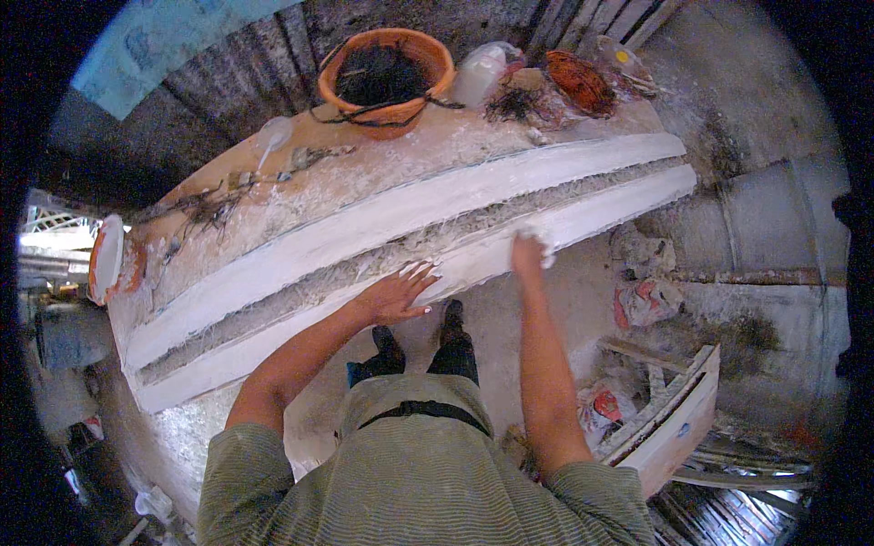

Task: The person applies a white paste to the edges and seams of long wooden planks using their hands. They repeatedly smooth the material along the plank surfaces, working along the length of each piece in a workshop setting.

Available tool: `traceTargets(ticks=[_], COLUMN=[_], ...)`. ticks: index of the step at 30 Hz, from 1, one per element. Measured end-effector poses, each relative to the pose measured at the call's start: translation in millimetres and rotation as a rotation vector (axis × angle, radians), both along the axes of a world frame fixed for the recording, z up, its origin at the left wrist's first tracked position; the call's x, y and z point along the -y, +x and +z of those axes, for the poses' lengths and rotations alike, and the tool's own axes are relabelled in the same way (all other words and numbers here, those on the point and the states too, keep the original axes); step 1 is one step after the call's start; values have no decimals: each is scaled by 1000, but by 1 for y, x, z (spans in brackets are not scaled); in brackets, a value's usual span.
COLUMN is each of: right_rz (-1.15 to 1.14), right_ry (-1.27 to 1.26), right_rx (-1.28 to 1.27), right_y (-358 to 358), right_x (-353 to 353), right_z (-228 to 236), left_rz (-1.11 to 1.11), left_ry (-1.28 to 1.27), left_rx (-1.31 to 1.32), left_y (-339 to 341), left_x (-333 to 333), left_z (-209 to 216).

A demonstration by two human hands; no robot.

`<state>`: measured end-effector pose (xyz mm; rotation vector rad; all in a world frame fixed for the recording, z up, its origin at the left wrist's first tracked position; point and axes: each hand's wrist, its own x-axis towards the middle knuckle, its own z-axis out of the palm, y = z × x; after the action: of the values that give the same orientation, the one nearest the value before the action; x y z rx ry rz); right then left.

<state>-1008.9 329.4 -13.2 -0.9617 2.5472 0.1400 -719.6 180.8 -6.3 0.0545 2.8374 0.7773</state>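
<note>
A long white plaster moulding (583, 222) lies across the table in front of me, with a rough grey fibrous groove (364, 258) along its length. My left hand (399, 296) rests on the near strip, its fingers spread and their tips coated white. Farther right, my right hand (526, 257) is at the near edge of the same strip, blurred by motion. Its fingers are closed around a white lump (546, 244), seemingly wet plaster; most of its shape is hidden.
An orange bucket (387, 116) of dark fibres stands at the table's back, with a plastic bag (482, 73) and an orange fibrous bundle (581, 84) beside it. A white scoop (273, 135) lies left. Sacks (648, 302) and a pale panel (678, 428) are on the right.
</note>
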Motion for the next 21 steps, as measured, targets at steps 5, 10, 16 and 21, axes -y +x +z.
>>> traceTargets(ticks=[5, 10, 16, 21], right_rz=[-264, -387, -167, -245], right_ry=[-166, -150, -380, -300], right_rx=[130, 17, -63, 108], right_y=[74, -46, -217, -164], right_x=[28, 4, -63, -59], right_z=[-2, -5, -24, -16], left_rz=[-33, -50, -62, -20], left_ry=[8, 22, 14, 52], left_rx=[-26, 11, 140, 87], left_y=[-54, -133, -206, -257], left_x=[-11, -28, -43, -60], left_z=[-9, -6, -4, -12])
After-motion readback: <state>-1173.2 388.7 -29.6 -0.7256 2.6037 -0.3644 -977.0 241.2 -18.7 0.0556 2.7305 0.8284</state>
